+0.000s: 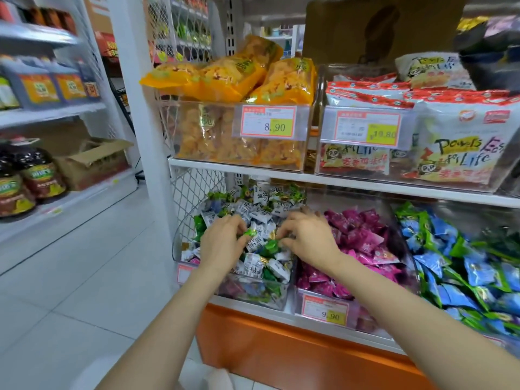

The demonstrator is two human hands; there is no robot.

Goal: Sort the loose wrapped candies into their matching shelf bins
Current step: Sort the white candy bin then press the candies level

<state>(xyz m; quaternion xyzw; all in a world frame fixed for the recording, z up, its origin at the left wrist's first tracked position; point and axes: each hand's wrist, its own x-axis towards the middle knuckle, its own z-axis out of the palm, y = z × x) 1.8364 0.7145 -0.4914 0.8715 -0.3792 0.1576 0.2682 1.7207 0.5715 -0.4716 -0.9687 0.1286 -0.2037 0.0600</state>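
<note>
**While both hands dig in the mixed bin, a green candy is being picked out**

A head camera looks down at a shop shelf, where two bare forearms reach into a clear plastic bin (176,243) at the left end of the lower shelf (289,318). It holds white-and-blue wrapped candies (254,263) with green ones mixed in. The left hand (222,240) has its fingers (239,224) curled, thumb and fingertips pinching a green candy (249,233) atop the pile. The right hand (306,237) is just beside it, fingers bent down into the wrappers; whether they hold anything cannot be told.

The step in hand looks like picking strays out of this bin. To its right stand a bin of pink candies (363,237) and, further right, blue-and-green candies (450,263). The next move likely calls for lifting the pinched candy clear without dragging neighbours, then carrying it to its matching bin; which one matches is unclear.

A price tag (326,309) under the pink candies reads 9.90. On the shelf above (253,171), a second tag (267,123) reading 8.90 fronts orange snack bags (233,77), and a third tag (368,130) reading 19.80 fronts white bags (461,153) printed with "Life" and a cartoon panda. Smaller print is too blurred to read.
</note>
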